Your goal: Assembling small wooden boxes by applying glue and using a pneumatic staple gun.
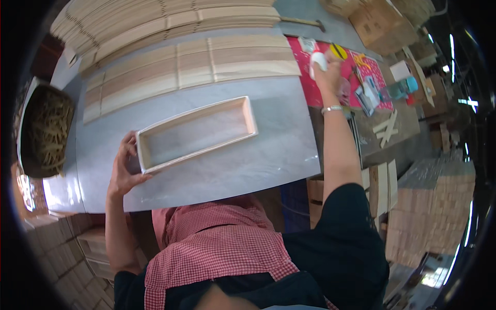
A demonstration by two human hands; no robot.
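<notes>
A long rectangular wooden frame [196, 133] with no bottom lies on the grey table [268, 160]. My left hand [124, 168] grips its near-left corner, fingers on the short end. My right hand [326, 75] reaches far to the right over a red mat [310, 88] and is closed around a small white bottle [319, 61], held upright.
Rows of pale wooden slats [191, 67] lie behind the frame, with more stacked at the back [155, 20]. A basket of wood strips [44, 132] stands at the left. Small tools and bottles [372, 88] clutter the red mat. Stacked wood blocks [431, 206] stand at the right.
</notes>
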